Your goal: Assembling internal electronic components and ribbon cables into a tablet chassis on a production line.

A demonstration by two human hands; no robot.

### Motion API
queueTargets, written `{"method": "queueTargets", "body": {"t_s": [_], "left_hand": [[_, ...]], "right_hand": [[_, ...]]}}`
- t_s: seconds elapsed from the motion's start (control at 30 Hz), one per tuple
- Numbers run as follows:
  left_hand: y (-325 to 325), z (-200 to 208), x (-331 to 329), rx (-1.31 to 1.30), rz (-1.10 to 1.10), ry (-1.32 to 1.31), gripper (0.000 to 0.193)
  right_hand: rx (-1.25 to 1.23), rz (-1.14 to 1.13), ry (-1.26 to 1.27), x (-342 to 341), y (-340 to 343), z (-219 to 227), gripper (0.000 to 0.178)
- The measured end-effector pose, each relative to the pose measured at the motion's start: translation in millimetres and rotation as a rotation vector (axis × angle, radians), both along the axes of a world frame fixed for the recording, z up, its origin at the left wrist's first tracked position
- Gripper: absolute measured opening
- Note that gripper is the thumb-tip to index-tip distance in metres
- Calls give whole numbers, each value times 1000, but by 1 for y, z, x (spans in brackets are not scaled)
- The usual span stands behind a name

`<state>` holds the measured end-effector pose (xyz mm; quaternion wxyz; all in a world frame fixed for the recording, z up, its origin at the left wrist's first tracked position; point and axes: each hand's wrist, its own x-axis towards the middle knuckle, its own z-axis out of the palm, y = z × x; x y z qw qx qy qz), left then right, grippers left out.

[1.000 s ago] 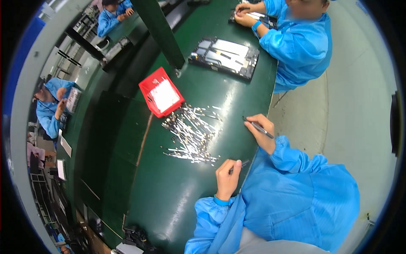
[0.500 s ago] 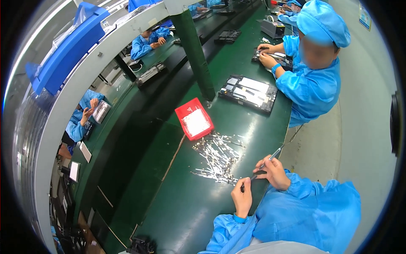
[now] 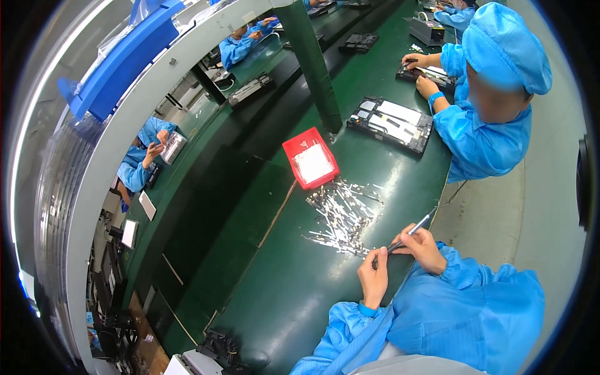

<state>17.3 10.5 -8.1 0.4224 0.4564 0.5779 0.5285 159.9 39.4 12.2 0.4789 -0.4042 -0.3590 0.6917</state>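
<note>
My right hand [image 3: 422, 249] grips a slim pen-shaped tool [image 3: 420, 225], silver-grey at its back and dark toward its tip. A thin cord seems to run off its back end. My left hand [image 3: 374, 276] pinches something small and dark, mostly hidden by the fingers, right at the tool's tip. Both hands are close together above the near edge of the green table [image 3: 294, 294]. Just beyond them lies a loose pile of thin white-and-silver strips with dark ends [image 3: 342, 215]. A red bin [image 3: 289, 152] holding white pieces stands behind the pile.
An opened flat black device with silver cells [image 3: 390, 125] lies beyond the bin, by a green post [image 3: 312, 69]. A co-worker in blue [image 3: 490, 134] works at another such device on the far right. Black cables [image 3: 222, 350] lie at the lower left.
The whole view has shifted, so the table appears farther right and higher. My hands stay together at the tool, its angle slightly steeper. The co-worker's hands have moved apart.
</note>
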Motion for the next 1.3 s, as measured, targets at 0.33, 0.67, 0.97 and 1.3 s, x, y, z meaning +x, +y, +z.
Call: {"method": "queueTargets", "body": {"t_s": [0.33,0.67,0.97,1.3], "left_hand": [[0,7,-2,-39,-113,-37,23],[0,12,-6,-16,-175,55,28],[0,12,-7,22,-185,145,32],[1,13,-6,23,-252,172,32]], "right_hand": [[180,55,-93,1,-4,-13,33],[239,-120,-377,-16,-12,-31,48],[318,-151,-380,-20,-16,-35,45],[316,-138,-462,-19,-22,-31,47]]}}
